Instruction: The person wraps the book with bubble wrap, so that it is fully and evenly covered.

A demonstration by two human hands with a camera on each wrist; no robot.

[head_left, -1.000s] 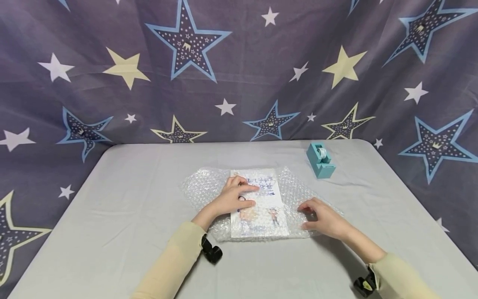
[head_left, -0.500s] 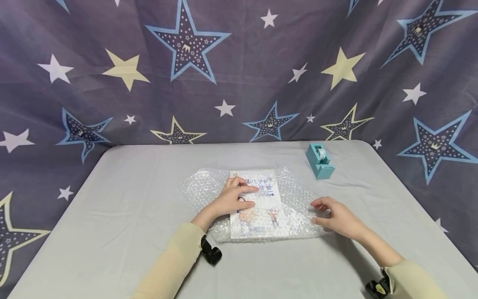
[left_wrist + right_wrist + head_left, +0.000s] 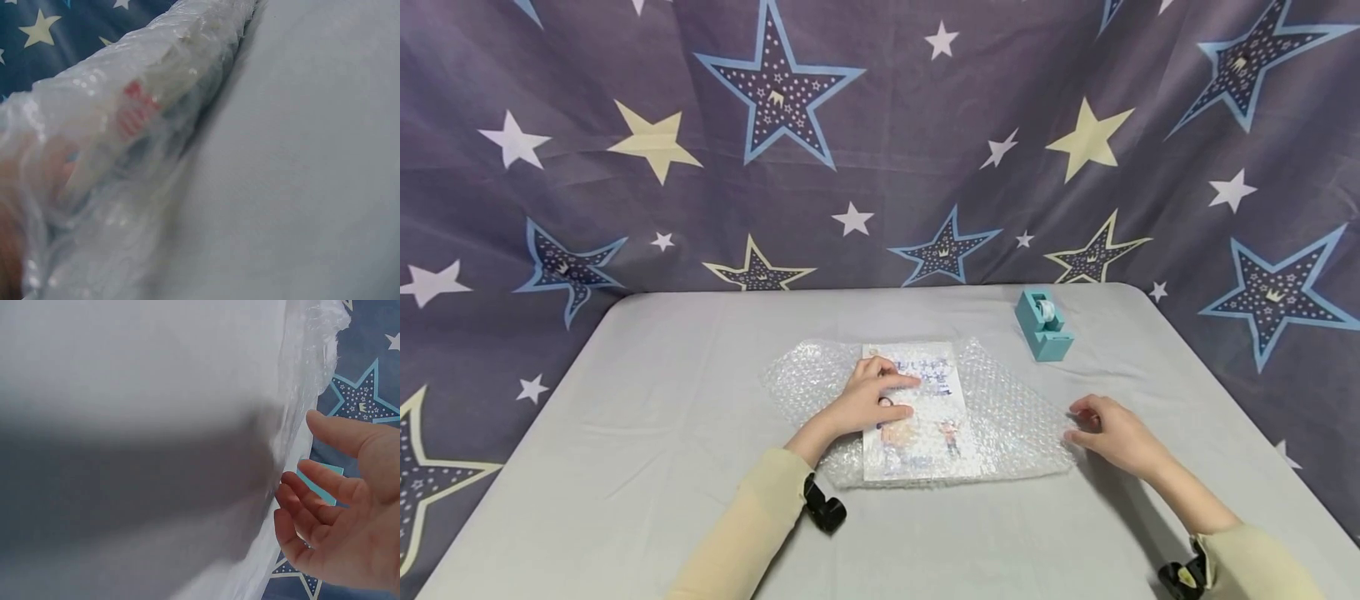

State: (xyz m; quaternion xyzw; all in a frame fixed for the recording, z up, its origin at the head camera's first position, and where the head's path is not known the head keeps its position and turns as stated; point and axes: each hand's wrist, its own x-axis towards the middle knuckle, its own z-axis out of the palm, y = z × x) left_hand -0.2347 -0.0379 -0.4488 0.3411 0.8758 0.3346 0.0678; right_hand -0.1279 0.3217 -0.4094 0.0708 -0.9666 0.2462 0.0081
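Star-printed fabric hangs behind a grey table (image 3: 625, 467) and drapes past its left and right edges. We read the scene from left to right.

Left of centre, a sheet of bubble wrap (image 3: 797, 379) lies flat on the table, spreading out to both sides of a book (image 3: 925, 433). Our left hand (image 3: 868, 400) rests on the upper left part of the cover, fingers extended and nearly flat, pressing down without gripping. The book sits near the middle of the table, its long axis running from the near edge toward the far edge, tilted slightly; the printed cover faces up, with the title lines at the far end.

Right of the book, the wrap continues to its right margin. Our right hand (image 3: 1112, 433) is at that margin with the fingers loosely curved. The right wrist view shows the fingertips (image 3: 294, 494) just beside the wrap edge (image 3: 300, 394), the palm open and nothing clasped; whether they actually touch the film we cannot tell.

In our judgement, the step in hand is securing the right flap. To do it well, we would keep the left hand's pressure centred so the book does not slide, take the flap along its whole edge, and keep it parallel to the book's long axis.

A teal tape dispenser (image 3: 1043, 323) stands toward the far right corner, well apart from both hands.
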